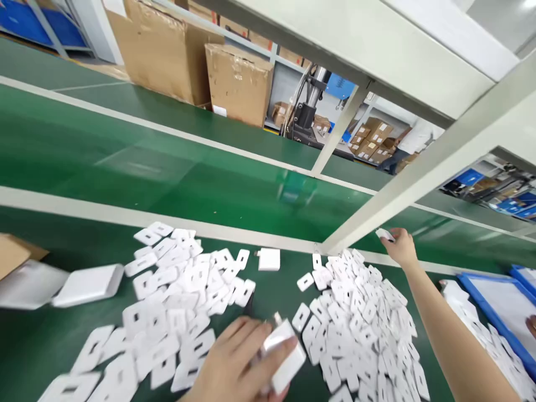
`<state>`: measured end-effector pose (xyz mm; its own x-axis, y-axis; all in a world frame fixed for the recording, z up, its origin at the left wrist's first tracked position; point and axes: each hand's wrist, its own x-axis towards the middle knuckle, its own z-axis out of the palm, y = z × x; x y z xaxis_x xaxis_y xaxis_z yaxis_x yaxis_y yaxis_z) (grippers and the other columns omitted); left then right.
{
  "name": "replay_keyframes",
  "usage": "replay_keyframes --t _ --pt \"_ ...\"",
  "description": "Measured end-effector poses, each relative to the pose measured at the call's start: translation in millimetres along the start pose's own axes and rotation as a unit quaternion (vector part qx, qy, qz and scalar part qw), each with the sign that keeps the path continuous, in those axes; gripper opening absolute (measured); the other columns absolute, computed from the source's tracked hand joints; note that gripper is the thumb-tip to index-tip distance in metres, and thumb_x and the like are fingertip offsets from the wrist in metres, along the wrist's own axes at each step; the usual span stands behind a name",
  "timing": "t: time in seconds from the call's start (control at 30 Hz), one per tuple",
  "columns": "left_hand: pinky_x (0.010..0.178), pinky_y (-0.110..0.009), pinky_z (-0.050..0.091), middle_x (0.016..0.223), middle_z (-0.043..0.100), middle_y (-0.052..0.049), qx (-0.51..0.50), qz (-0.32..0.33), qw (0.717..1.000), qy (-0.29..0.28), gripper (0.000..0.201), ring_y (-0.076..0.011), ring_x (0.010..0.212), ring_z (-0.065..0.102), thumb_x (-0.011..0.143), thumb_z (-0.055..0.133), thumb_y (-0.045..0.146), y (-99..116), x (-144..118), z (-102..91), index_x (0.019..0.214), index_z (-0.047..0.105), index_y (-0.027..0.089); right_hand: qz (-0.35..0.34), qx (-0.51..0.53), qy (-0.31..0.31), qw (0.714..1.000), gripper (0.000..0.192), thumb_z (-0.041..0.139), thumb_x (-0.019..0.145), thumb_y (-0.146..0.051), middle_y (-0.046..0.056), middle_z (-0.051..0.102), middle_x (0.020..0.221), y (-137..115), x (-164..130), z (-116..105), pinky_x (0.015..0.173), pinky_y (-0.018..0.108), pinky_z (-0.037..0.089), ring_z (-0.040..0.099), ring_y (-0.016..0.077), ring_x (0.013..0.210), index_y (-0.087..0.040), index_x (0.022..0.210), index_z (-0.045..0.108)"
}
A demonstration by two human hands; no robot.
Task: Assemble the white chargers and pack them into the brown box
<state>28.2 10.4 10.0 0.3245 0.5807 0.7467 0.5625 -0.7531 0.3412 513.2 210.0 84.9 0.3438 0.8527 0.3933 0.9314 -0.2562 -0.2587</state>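
My left hand (245,363) is closed around a white block-shaped device (288,357) with a small connector sticking out of its top. My right hand (401,247), raised beyond the right pile, pinches a small white flat piece (385,235). Between the hands and farther back, a similar white device (268,259) lies on the green work surface (268,293). A pile of white slotted plates (196,276) spreads beside and behind my left hand. Another pile of smaller white slotted plates (355,318) lies to its right, below my right forearm.
White boxy pieces (90,285) and an open cardboard box (19,254) are at the left. A slanting pale post (402,162) rises behind the piles. Blue-edged trays (498,312) and another person's hand (531,324) are at the right. A green conveyor belt (188,173) runs behind.
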Motion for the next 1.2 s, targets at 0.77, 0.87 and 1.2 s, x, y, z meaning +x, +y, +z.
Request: replay_keyframes --t 0.77,0.87,1.2 --pt "0.079 -0.043 0.057 0.115 0.074 -0.013 0.052 -0.019 0.997 -0.046 0.048 -0.0313 0.099 0.074 0.093 0.065 0.033 13 11 -19.2 0.136 0.049 0.017 -0.309 0.255 -0.199 0.894 0.023 0.067 0.084 -0.015 0.012 0.060 0.120 -208 -245 -1 0.103 0.054 0.053 0.063 0.0327 0.116 -0.022 0.106 0.064" --pt "0.091 -0.047 0.057 0.133 0.068 -0.018 0.026 -0.058 0.997 -0.052 0.071 -0.0351 0.117 0.070 0.089 0.073 0.039 16 2 -19.6 0.147 0.038 0.018 -0.290 0.275 -0.180 0.899 0.015 0.055 0.100 -0.027 0.013 0.061 0.124 -206 -246 -22 0.108 0.055 0.050 0.062 0.0316 0.123 -0.023 0.112 0.063" --pt "0.097 -0.053 0.055 0.127 0.065 -0.014 -0.039 -0.210 0.977 -0.019 0.065 -0.0344 0.117 0.067 0.086 0.075 0.023 29 -26 -16.0 0.142 0.042 0.021 -0.234 0.348 -0.242 0.875 0.054 0.067 0.098 -0.037 0.011 0.055 0.146 -220 -318 -69 0.110 0.054 0.053 0.059 0.0319 0.131 -0.032 0.147 0.045"
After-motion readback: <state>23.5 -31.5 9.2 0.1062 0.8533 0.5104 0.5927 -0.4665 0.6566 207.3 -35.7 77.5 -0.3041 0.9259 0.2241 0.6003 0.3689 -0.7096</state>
